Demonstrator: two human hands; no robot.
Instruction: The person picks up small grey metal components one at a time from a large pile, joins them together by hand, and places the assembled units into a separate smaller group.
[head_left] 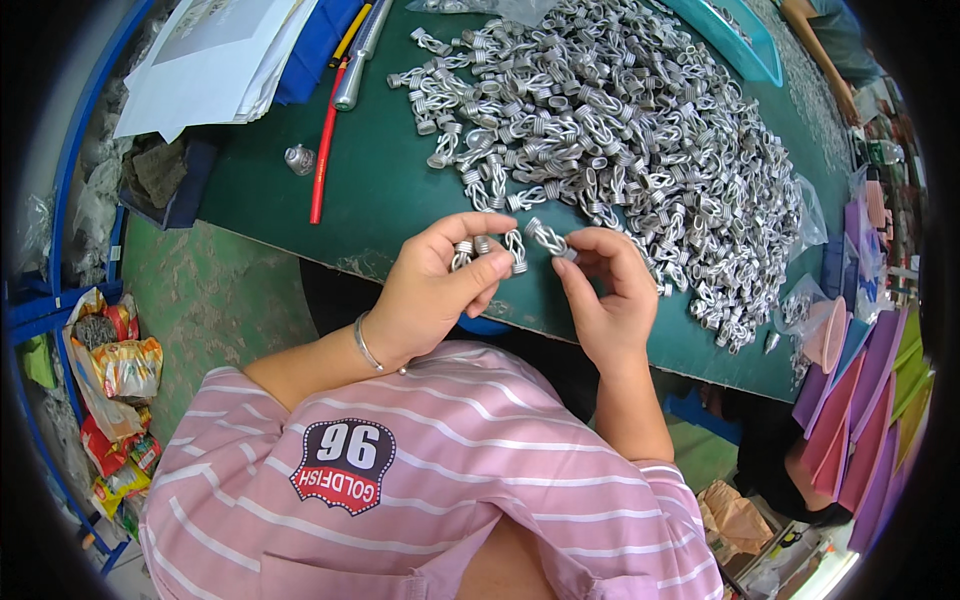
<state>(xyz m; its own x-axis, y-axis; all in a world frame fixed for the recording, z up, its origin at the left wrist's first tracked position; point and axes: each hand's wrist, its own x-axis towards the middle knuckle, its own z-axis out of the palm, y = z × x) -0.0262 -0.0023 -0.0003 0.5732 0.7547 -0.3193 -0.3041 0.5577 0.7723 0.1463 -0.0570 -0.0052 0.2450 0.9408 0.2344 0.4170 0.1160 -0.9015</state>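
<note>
Within L hand (425, 290), silver pcs (461, 256) sit partly hidden, qty prob. 3.

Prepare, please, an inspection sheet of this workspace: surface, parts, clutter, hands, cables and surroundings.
Surface: green table, scuffed near the front edge.
Parts: large loose pile of silvery twisted pieces; a small silvery piece lies apart, left of the red pencil.
Clutter: papers at far left; teal tray behind the pile.
Left hand: holds several pieces in thumb and fingers.
Right hand: pinches one piece between thumb and fingers.
Cables: nothing seen.
Surroundings: blue rack and packets at left; another person's arm at upper right.
</note>
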